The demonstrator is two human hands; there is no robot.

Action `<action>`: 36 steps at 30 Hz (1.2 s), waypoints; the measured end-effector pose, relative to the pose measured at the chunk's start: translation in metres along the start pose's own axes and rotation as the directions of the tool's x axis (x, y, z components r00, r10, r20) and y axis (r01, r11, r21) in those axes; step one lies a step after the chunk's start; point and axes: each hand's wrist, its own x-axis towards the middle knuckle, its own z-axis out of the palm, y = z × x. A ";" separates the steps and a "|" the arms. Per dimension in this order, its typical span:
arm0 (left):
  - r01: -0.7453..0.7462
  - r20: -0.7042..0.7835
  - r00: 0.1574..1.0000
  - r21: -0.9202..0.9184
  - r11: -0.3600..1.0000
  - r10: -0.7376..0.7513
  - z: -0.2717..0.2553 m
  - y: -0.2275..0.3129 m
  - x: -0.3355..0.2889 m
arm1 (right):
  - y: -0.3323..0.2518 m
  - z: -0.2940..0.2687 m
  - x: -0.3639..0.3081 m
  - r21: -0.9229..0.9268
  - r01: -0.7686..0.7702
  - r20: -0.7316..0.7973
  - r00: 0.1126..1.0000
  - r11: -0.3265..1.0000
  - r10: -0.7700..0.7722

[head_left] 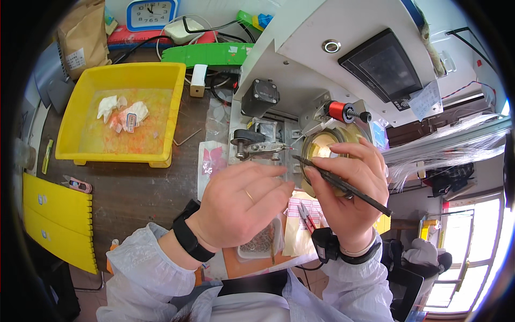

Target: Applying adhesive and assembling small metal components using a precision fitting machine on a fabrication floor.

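My right hand [351, 180] grips a pair of slim black tweezers [357, 194], their tips pointing left toward the metal fixture of a bench machine [306, 53]. My left hand [241, 206] is closed just below that fixture, thumb and fingers drawn together; whatever they pinch, if anything, is hidden. Between the hands and the machine sits a small metal clamp [268, 146] with a black roller beside it. Behind my right fingers is a round, clear, ring-rimmed piece [322, 140], partly covered by them.
A yellow tray [70, 137] with crumpled white tissue stands at left. Red-handled snips [307, 217] lie on labelled paper below my hands, beside a clear box of small metal parts [256, 248]. A red spool [338, 111] and a dark screen [383, 67] are on the machine.
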 end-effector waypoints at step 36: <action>0.533 -0.251 0.816 -0.025 0.846 -0.521 -0.080 0.046 0.025 | -0.016 -0.032 -0.156 0.104 -0.294 0.092 0.954 0.950 0.285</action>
